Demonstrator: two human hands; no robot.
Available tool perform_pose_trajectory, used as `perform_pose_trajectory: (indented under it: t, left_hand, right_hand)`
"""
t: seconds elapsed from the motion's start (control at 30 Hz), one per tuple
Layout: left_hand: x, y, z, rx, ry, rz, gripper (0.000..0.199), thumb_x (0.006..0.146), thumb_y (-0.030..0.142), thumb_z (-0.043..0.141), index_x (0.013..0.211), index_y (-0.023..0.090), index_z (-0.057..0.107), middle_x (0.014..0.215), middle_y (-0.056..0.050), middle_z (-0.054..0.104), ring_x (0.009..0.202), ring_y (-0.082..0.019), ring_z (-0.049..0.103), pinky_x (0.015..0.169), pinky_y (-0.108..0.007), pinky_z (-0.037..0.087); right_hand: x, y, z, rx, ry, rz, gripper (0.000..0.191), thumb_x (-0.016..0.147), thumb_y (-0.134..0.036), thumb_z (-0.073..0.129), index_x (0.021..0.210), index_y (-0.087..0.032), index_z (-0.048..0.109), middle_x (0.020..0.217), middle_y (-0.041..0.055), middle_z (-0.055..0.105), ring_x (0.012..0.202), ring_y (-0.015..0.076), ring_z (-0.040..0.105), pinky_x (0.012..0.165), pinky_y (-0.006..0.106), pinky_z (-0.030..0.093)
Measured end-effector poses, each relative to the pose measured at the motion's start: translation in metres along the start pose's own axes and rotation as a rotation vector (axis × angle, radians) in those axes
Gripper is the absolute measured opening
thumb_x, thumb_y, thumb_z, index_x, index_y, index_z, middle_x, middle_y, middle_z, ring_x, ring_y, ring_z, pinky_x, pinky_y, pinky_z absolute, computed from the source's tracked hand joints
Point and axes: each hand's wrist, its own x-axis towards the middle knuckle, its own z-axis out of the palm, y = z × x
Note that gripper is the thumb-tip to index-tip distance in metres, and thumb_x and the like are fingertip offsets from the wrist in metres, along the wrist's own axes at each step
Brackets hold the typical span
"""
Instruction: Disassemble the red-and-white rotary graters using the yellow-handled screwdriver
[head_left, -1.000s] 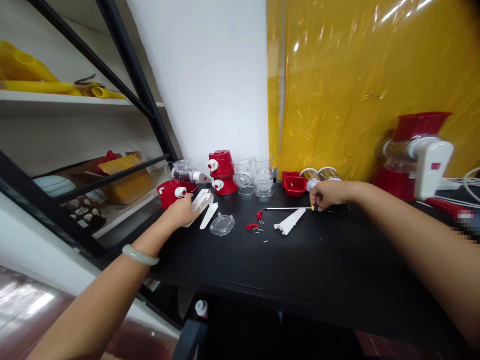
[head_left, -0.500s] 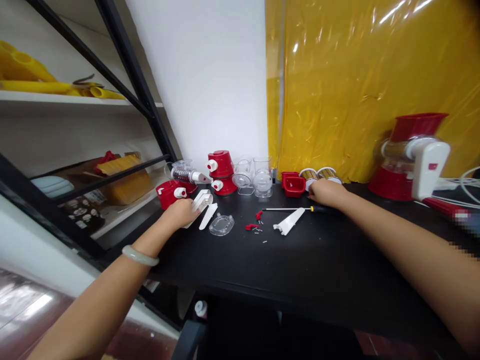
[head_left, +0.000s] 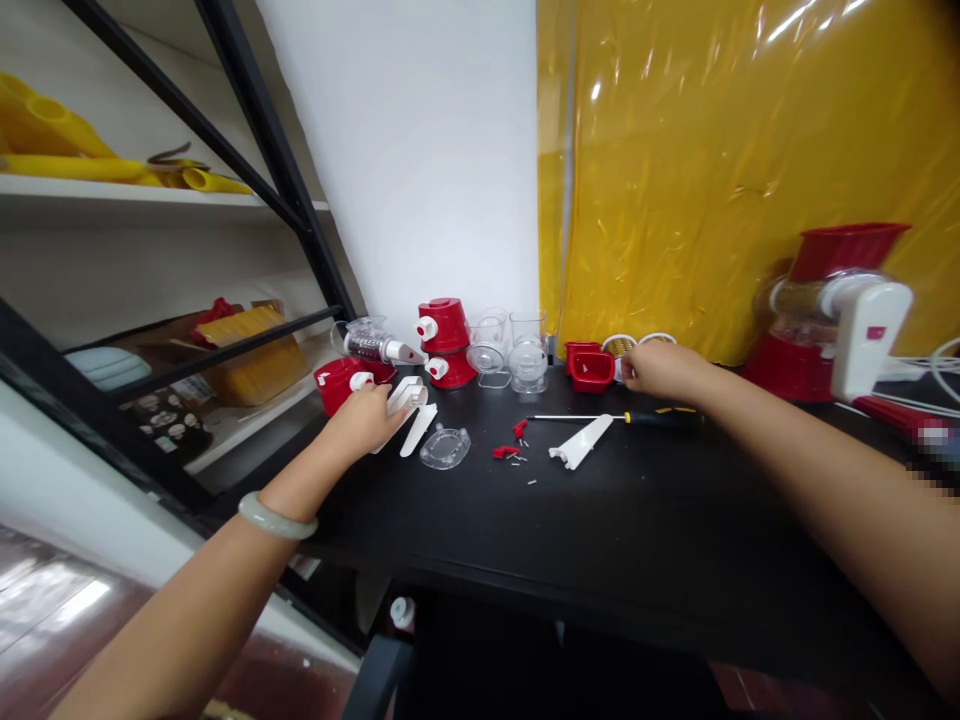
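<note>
At the left of the table my left hand (head_left: 367, 418) is closed on a white plastic handle part (head_left: 409, 393); its fingertips are partly hidden. A slim white piece (head_left: 418, 430) and a clear plastic base plate (head_left: 445, 448) lie beside it. My right hand (head_left: 664, 368) reaches to the back, fingers curled down onto a grater drum (head_left: 619, 345) with a white rim, covering most of it. Just in front of that hand lies a screwdriver (head_left: 652, 416). A white crank arm (head_left: 581, 442), small red levers (head_left: 505, 452) and several screws (head_left: 532, 482) lie mid-table.
Red grater bases (head_left: 448, 345) are stacked by the wall, next to clear housings (head_left: 528, 350). A red hopper (head_left: 591, 370) sits left of my right hand. An assembled rotary grater (head_left: 810, 320) stands at right. A shelf rack (head_left: 300, 220) borders the left side.
My right hand has shifted slightly up and right, over the grater drums, exposing more of the screwdriver handle. My left hand stays at the white part; the view has moved a little.
</note>
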Motion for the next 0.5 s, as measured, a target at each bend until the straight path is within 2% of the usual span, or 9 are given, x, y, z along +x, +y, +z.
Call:
perform_pose_trajectory:
  t: [0.1,0.17,0.27,0.37,0.43,0.5]
  left_hand:
    - [-0.009,0.013,-0.010,-0.031,0.109,0.106,0.055,0.089,0.048,0.048,0.125,0.008,0.059,0.115,-0.020,0.065,0.111,-0.034,0.060,0.096,-0.041,0.046]
    - [-0.015,0.025,-0.018,-0.074,0.130,0.159,0.054,0.090,0.047,0.048,0.127,0.009,0.059,0.117,-0.018,0.065,0.111,-0.032,0.061,0.097,-0.040,0.046]
    - [-0.020,0.041,-0.026,-0.099,0.064,0.180,0.051,0.092,0.048,0.045,0.124,0.011,0.061,0.119,-0.016,0.066,0.107,-0.030,0.063,0.094,-0.038,0.048]
    - [-0.022,0.053,-0.031,-0.120,0.040,0.206,0.045,0.093,0.044,0.045,0.121,0.014,0.063,0.120,-0.014,0.068,0.108,-0.028,0.064,0.094,-0.035,0.048]
    - [-0.023,0.056,-0.032,-0.114,0.037,0.201,0.041,0.093,0.042,0.045,0.119,0.016,0.065,0.119,-0.012,0.069,0.106,-0.027,0.066,0.090,-0.034,0.049]
    - [-0.025,0.056,-0.032,-0.069,-0.001,0.155,0.037,0.090,0.042,0.049,0.113,0.019,0.067,0.112,-0.011,0.072,0.100,-0.028,0.068,0.082,-0.033,0.051]
  right_hand:
    - [-0.006,-0.012,-0.017,0.068,0.042,-0.076,0.007,0.073,-0.023,0.063,0.073,-0.019,0.069,0.080,0.0117,0.072,0.075,0.0266,0.066,0.063,0.033,0.041]
    - [-0.013,-0.031,-0.022,0.152,0.042,-0.170,0.006,0.074,-0.024,0.064,0.074,-0.021,0.069,0.077,0.0069,0.072,0.070,0.0215,0.065,0.061,0.029,0.040]
    - [-0.022,-0.070,-0.013,0.289,0.014,-0.332,0.011,0.078,-0.024,0.063,0.083,-0.022,0.072,0.074,0.0016,0.072,0.065,0.0160,0.064,0.059,0.025,0.041]
    - [-0.027,-0.101,0.004,0.362,0.010,-0.438,0.013,0.080,-0.021,0.062,0.087,-0.020,0.074,0.075,0.0028,0.074,0.067,0.0163,0.065,0.062,0.025,0.043]
    - [-0.027,-0.109,0.011,0.391,0.011,-0.482,0.016,0.084,-0.022,0.060,0.089,-0.018,0.075,0.082,0.0055,0.076,0.074,0.0181,0.067,0.067,0.026,0.045]
    - [-0.026,-0.105,0.011,0.419,0.006,-0.508,0.023,0.089,-0.024,0.056,0.095,-0.018,0.076,0.093,0.0073,0.077,0.083,0.0193,0.069,0.074,0.027,0.047]
